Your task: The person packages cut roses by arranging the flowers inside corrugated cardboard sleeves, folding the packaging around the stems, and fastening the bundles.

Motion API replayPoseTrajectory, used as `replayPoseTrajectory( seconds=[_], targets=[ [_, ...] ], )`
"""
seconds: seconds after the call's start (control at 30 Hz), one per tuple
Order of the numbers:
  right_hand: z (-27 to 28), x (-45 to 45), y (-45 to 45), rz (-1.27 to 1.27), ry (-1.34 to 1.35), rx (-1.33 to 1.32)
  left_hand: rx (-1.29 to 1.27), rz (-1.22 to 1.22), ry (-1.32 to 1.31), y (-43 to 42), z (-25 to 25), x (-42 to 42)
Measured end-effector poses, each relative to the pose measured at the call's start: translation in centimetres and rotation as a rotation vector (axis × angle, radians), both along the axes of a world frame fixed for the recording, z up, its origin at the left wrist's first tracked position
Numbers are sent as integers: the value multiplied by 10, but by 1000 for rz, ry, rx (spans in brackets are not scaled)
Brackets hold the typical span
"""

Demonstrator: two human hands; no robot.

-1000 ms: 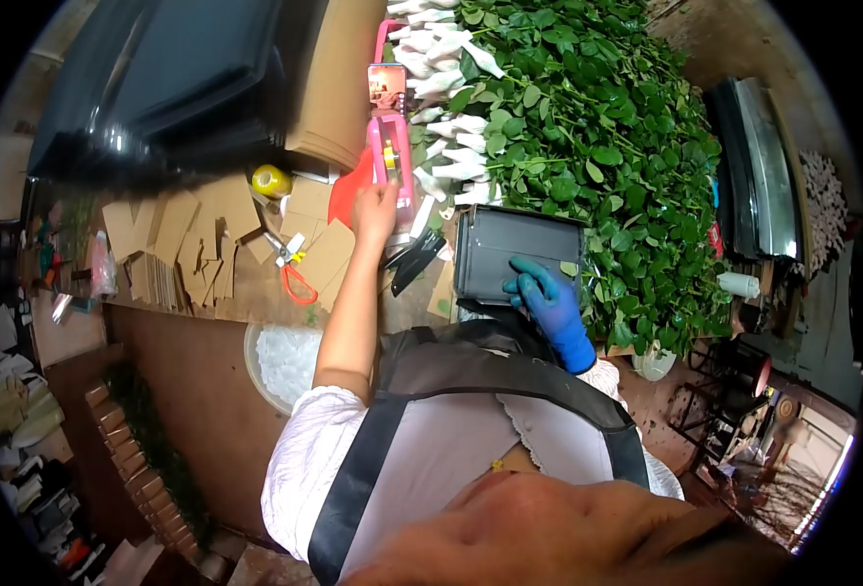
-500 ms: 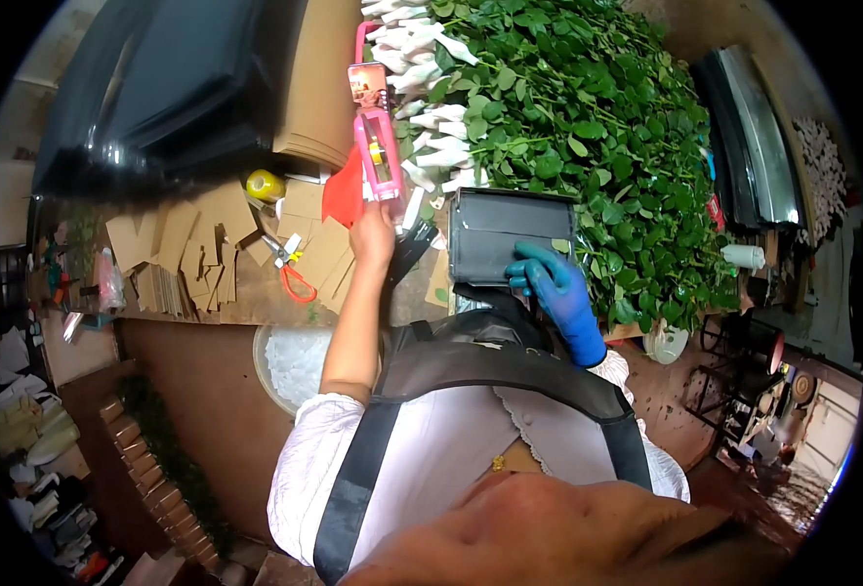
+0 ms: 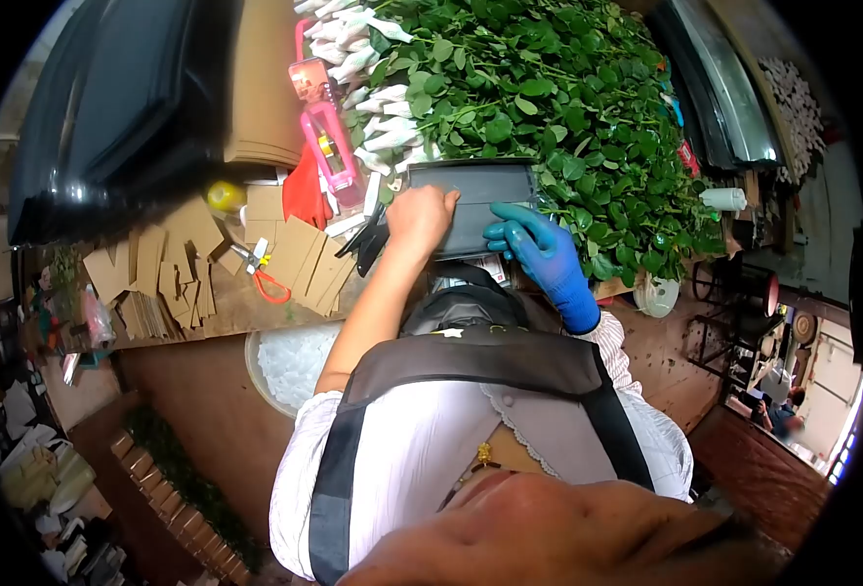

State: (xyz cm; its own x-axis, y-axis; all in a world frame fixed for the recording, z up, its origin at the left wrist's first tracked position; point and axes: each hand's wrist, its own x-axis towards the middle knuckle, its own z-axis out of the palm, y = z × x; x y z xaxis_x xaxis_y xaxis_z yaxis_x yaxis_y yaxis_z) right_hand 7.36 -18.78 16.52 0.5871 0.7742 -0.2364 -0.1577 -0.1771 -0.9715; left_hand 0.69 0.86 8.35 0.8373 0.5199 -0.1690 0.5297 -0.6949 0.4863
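Observation:
My bare left hand (image 3: 422,217) is closed over the left part of a dark, flat rectangular panel (image 3: 485,186). Its fingertips are turned away, so anything pinched in them is hidden. At the panel's right side, my right hand (image 3: 541,252) wears a blue and teal glove. Its fingers are loosely bent and apart, with nothing seen in them. Up and left of my left hand lies a pink tape dispenser (image 3: 332,151) with a yellow roll inside. A red cloth-like piece (image 3: 305,190) lies beside it.
Leafy green stems (image 3: 558,117) with white-wrapped heads (image 3: 388,115) are piled behind the panel. Orange-handled scissors (image 3: 262,273) and cardboard pieces (image 3: 180,244) lie leftward. Dark plastic sheets (image 3: 119,117) stand far left. A tub (image 3: 290,366) of white material sits below the table edge.
My left hand has moved right, from the lower end of the pink tape dispenser to the dark panel. My gloved hand stays by the panel's right side. The whole view has shifted slightly.

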Motion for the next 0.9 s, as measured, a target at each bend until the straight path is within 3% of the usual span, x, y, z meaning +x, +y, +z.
replayPoseTrajectory(
  seconds=[0.1,0.17,0.23,0.3,0.37,0.43,0.53,0.57,0.67,0.7,0.8,0.9],
  targets=[
    [-17,0,-5,-1,38,23,-82,-68,132,15,13,-32],
    [-23,1,-7,2,57,35,-177,-57,15,26,9,-60],
    [-29,1,-5,28,93,33,-478,161,-248,42,-8,-82],
    [-33,0,2,63,136,11,-41,304,-542,71,-28,-81],
    [-29,-8,17,133,148,66,218,424,-359,100,-48,-72],
    [-27,-19,36,181,127,135,122,500,-216,128,-87,-59],
    [-21,-31,65,283,191,113,-493,517,-351,159,-117,-50],
    [-19,-35,74,297,202,70,-519,517,-409,158,-118,-52],
    [-59,-37,105,374,343,58,-631,527,-537,125,-51,-80],
    [-65,-39,117,347,517,61,-694,538,-549,106,-24,-92],
    [-64,-50,147,292,971,133,-808,451,-573,62,-8,-122],
    [-80,-52,158,415,443,108,-1097,456,-511,55,-23,-141]
  ],
)
